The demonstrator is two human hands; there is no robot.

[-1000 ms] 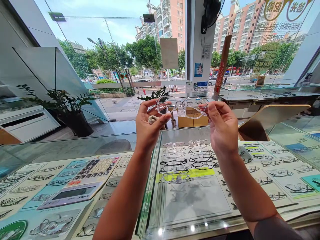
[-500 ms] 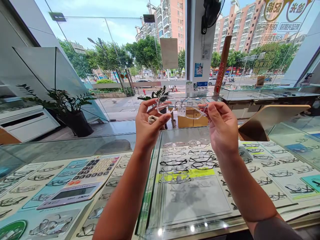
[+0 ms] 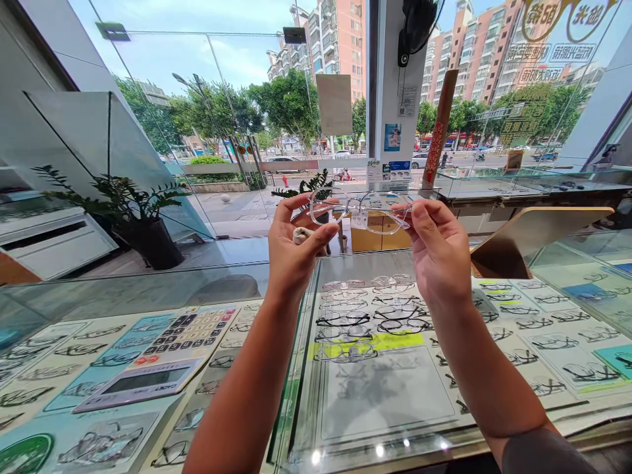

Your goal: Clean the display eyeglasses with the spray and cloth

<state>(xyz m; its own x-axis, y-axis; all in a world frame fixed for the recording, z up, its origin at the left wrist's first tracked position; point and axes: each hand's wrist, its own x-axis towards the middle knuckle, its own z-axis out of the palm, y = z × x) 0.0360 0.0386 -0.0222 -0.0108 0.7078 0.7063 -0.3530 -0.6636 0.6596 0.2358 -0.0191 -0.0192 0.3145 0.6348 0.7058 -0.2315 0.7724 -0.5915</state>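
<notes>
A pair of clear-framed eyeglasses (image 3: 359, 209) is held up in front of me, above the glass display case. My left hand (image 3: 299, 240) grips its left side between thumb and fingers, and a small whitish bundle, possibly a cloth (image 3: 302, 235), is tucked in the same palm. At the opposite end, my right hand (image 3: 439, 247) pinches the frame near the hinge. Through the lenses I see the shop floor and boxes behind.
Several rows of eyeglasses (image 3: 345, 319) lie inside the display case (image 3: 390, 395). A calculator (image 3: 162, 362) rests on the left counter. To the right stands a tilted wooden-framed mirror or board (image 3: 538, 237). Beyond are a potted plant (image 3: 151, 240) and yellow boxes (image 3: 378, 232).
</notes>
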